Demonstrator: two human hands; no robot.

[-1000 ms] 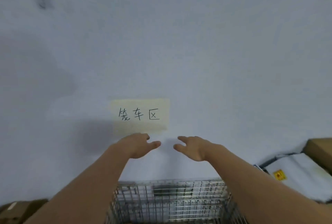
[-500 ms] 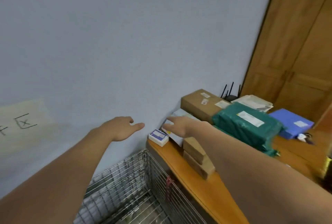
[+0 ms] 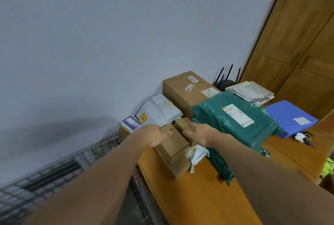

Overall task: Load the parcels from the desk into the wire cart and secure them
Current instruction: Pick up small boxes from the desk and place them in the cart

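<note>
Head view: blurred wire cart (image 3: 59, 174), edge-cropped.

Now swung off the wall sign and onto the bench (image 3: 204, 196). Left hand (image 3: 153, 135) and right hand (image 3: 200, 134), earlier spread in the air over the wire cart (image 3: 54, 174), now bracketing the stacked brown boxes (image 3: 173, 145), fingers spread.

Bare arms are showing at the parcel desk.
The left hand (image 3: 156, 135) and right hand (image 3: 200, 134) are wearing nothing: no sleeves, gloves or jewellery.
</note>
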